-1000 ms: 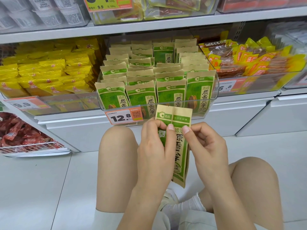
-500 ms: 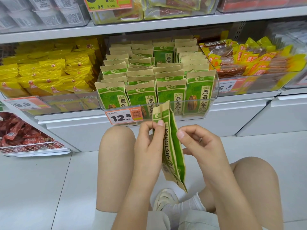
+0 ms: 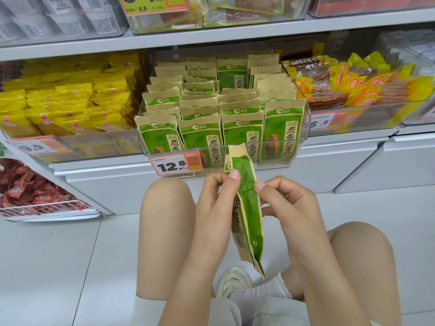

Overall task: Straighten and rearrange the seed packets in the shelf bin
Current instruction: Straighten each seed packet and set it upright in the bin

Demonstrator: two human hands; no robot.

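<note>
L hand (image 3: 216, 203) & R hand (image 3: 284, 203) both pinching upright seed packet (image 3: 247, 208) edge-on, just below clear bin (image 3: 306, 128) w/ packet rows.

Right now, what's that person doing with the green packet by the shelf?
A person crouched in front of a shop shelf holds one green seed packet out of the bin. The left hand pinches it near the top and the right hand grips its other side, so it is turned edge-on. The clear shelf bin behind it is full of the same packets standing in rows, above a 12.8 price tag.
</note>
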